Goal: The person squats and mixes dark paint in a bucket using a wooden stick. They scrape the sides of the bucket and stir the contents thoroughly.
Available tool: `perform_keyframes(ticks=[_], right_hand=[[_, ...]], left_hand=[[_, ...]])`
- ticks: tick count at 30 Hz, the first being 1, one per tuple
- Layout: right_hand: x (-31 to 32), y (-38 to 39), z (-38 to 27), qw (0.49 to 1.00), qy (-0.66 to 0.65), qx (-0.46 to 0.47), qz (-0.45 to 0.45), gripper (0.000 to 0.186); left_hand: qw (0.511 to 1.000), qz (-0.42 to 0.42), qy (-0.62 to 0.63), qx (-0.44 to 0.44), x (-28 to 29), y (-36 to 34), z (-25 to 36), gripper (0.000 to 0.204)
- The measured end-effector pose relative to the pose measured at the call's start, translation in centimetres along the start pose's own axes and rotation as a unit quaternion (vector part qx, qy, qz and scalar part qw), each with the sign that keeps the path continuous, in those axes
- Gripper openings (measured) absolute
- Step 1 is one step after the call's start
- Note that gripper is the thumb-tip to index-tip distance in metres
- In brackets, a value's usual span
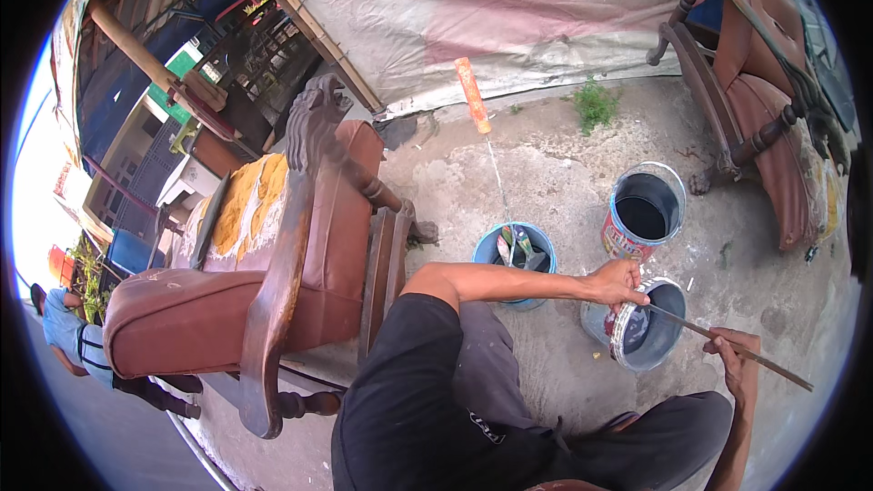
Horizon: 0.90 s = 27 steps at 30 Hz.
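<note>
My left hand grips one end of a thin, flat brownish strip, directly above the rim of a bucket. Farther along the strip, my right hand pinches it between thumb and fingers. The strip slants down to the right, and its far end sticks out past my right hand. Beneath my hands a grey-lined bucket with a pale rim leans to one side. Whether my left fingers also touch that rim, I cannot tell.
Behind stands a bucket of dark liquid. A blue bucket holds several items; beyond it is an orange cylinder on a thin rod. Worn brown armchairs flank me, the right one farther off. A person walks at far left.
</note>
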State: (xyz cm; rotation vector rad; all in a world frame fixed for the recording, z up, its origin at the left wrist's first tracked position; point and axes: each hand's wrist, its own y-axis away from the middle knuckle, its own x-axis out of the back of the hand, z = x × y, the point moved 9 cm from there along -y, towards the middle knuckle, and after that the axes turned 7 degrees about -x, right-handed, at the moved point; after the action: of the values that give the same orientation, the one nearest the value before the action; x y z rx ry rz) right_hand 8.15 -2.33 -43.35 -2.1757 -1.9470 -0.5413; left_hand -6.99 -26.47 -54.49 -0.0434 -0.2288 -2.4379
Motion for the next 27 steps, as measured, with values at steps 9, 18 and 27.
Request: perform_keyframes(ticks=[9,18,27], right_hand=[[-0.3,1.1,1.1,0.992,0.113,-0.039,-0.029,0.036],[-0.7,0.9,-0.1,0.997,0.065,-0.015,-0.041,0.042],[-0.2,0.1,-0.5,0.988,0.15,0.0,-0.036,0.027]], left_hand=[[0.999,0.008,-0.038,0.005,0.4,0.5,0.1,0.05],[0.999,-0.009,-0.047,0.001,0.1,0.8,0.1,0.051],[0.999,-0.011,-0.02,0.031,0.4,-0.3,-0.9,0.048]])
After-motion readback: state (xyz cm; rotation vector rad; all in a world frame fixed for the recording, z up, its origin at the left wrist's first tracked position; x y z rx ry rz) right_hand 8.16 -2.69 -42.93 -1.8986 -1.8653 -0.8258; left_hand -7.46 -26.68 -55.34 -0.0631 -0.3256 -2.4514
